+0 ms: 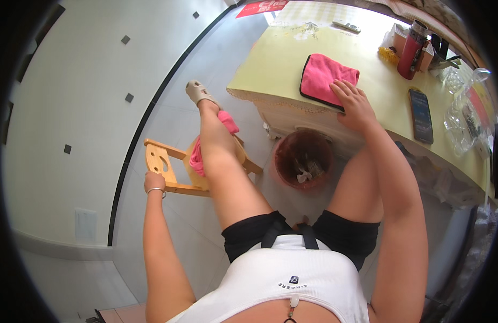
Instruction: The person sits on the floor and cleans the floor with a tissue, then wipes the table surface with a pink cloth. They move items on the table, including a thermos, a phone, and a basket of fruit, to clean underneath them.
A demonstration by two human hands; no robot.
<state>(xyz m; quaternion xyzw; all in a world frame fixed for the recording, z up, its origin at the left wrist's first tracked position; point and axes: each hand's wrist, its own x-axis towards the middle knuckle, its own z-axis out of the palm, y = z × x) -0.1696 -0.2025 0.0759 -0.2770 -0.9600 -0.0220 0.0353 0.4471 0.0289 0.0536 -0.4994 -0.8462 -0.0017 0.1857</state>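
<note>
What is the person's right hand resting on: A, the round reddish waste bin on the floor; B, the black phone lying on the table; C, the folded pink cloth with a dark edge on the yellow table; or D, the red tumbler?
C: the right hand lies flat on the near corner of the folded pink cloth with a dark edge on the yellow table, apart from the black phone.

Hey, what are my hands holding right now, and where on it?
Your left hand grips the small wooden stool by the edge of its backrest. Your right hand lies flat on the pink cloth on the table, pressing its near corner rather than gripping.
</note>
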